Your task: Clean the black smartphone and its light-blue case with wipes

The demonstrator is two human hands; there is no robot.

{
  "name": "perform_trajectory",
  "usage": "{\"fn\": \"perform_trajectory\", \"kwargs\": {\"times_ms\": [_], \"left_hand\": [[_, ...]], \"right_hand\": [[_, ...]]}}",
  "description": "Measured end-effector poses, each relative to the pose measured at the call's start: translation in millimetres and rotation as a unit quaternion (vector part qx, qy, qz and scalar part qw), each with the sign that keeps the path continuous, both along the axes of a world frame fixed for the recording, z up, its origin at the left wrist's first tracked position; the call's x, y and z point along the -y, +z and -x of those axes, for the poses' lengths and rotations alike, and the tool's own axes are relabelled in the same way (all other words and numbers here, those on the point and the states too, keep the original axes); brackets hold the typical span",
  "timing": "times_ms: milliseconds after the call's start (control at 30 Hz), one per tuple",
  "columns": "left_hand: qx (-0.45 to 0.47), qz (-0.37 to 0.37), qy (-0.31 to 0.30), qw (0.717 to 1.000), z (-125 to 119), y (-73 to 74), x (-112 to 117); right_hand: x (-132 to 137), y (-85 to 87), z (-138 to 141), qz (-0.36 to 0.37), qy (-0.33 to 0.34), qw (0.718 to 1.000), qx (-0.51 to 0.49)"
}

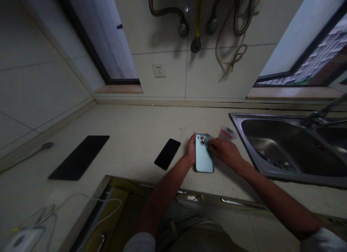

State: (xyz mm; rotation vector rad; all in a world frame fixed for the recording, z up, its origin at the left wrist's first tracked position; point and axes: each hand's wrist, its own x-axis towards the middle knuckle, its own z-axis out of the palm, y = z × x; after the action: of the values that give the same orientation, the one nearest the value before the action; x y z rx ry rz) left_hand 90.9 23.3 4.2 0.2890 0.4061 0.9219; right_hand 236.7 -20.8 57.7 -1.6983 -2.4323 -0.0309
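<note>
A smartphone (204,158) with a pale blue-green back lies camera side up on the counter. My left hand (191,149) grips its left edge, thumb near the top corner. At the camera bumps in the phone's upper part, the closed fingers of my right hand (225,150) pinch something small and dark that I cannot make out. Left of the phone, apart from my left hand, lies a flat black phone-shaped slab (167,154). A small clear zip bag (227,133) with a red strip sits just beyond my right hand, with something dark in it.
A steel double sink (244,150) with a tap (317,116) is set into the counter (130,125) on the right. A dark mat (80,158) lies to the left. White cables and a white device (23,240) are at the lower left. Hoses (168,10) hang on the wall.
</note>
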Motion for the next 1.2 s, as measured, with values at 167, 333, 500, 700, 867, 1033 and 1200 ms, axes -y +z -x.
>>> {"fn": "perform_trajectory", "kwargs": {"times_ms": [167,333,500,700,867,1033,1200], "left_hand": [[-0.014,0.001,-0.015,1.000,-2,0.5,2],[-0.026,0.005,0.004,1.000,1,0.7,3],[-0.024,0.005,-0.018,1.000,-1,-3.2,2],[-0.006,0.003,-0.018,1.000,0,-0.5,-1],[-0.002,0.015,0.007,1.000,-1,3.4,-3],[-0.006,0.013,0.022,1.000,-3,2.7,-4],[0.009,0.021,0.020,1.000,-3,-3.1,-6]], "right_hand": [[-13,-1.2,17,0.003,0.024,1.000,-0.012],[-17,-8.0,25,-0.003,0.071,0.996,-0.048],[-18,-18.8,25,-0.006,0.124,0.984,-0.127],[-17,-29.0,26,-0.011,0.136,0.974,-0.183],[-14,-37.7,21,-0.035,0.120,0.969,-0.212],[-16,-45.1,15,-0.093,0.127,0.962,-0.221],[-18,-51.2,15,-0.135,0.193,0.947,-0.218]]}}
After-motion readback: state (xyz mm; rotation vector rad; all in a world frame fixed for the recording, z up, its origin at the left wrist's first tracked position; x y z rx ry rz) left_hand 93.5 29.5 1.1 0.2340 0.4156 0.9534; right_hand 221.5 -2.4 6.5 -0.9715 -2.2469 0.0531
